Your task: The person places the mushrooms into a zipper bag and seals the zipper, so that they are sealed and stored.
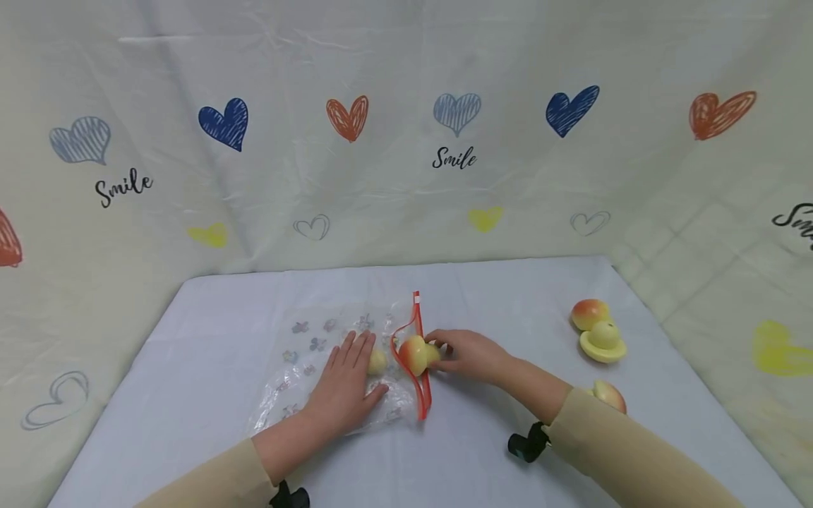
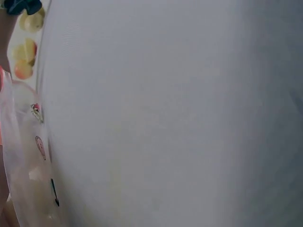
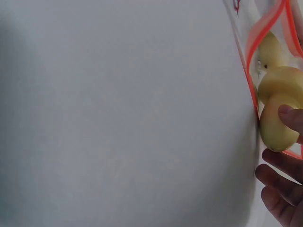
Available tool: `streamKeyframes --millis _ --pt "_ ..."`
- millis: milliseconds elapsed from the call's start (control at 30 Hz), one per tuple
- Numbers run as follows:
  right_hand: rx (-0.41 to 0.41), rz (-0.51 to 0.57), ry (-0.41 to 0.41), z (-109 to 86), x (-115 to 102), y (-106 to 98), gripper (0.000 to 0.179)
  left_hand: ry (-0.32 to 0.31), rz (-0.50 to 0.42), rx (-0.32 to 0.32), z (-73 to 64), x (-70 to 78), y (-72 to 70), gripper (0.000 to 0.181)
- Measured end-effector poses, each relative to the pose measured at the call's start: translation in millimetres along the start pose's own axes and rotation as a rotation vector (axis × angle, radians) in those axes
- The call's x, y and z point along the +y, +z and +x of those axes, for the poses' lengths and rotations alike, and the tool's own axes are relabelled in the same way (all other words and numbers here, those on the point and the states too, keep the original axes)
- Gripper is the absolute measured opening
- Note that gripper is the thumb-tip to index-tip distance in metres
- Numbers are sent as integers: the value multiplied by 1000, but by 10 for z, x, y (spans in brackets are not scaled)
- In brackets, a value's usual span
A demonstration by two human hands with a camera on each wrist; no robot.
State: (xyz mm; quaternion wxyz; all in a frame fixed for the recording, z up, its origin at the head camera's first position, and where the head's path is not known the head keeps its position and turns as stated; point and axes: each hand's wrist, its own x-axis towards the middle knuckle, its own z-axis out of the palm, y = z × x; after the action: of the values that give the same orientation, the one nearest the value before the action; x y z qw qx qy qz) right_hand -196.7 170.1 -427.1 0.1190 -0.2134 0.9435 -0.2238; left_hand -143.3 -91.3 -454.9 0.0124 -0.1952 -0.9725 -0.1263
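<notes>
A clear plastic zip bag (image 1: 317, 342) with printed figures and an orange-red zip edge lies on the table. My left hand (image 1: 339, 384) rests flat on it, fingers straight, beside a pale yellow fruit (image 1: 377, 363) inside the bag. At the bag's mouth, my right hand (image 1: 473, 356) holds a smooth yellow fruit (image 3: 277, 125) between thumb and fingers. Against it sits a red-and-yellow fruit (image 1: 413, 355), framed by the orange-red zip edge (image 1: 427, 395). The left wrist view catches mainly the table and a side of the bag (image 2: 28, 156).
On the right of the white-covered table (image 1: 495, 289) sit a red-and-yellow fruit (image 1: 589, 313) and a yellow fruit piece (image 1: 603, 349) with a rounded top. Another fruit (image 1: 610, 396) is partly hidden behind my right sleeve. A cloth with printed hearts (image 1: 349, 118) hangs behind.
</notes>
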Motion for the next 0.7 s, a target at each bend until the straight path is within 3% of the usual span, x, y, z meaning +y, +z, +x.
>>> streamKeyframes --millis 233,700 --pt "-2 22 -77 68 -28 80 37 29 -19 32 -16 -16 19 90" --pt "52 8 -86 147 -198 126 42 64 -11 93 -26 7 -52 90"
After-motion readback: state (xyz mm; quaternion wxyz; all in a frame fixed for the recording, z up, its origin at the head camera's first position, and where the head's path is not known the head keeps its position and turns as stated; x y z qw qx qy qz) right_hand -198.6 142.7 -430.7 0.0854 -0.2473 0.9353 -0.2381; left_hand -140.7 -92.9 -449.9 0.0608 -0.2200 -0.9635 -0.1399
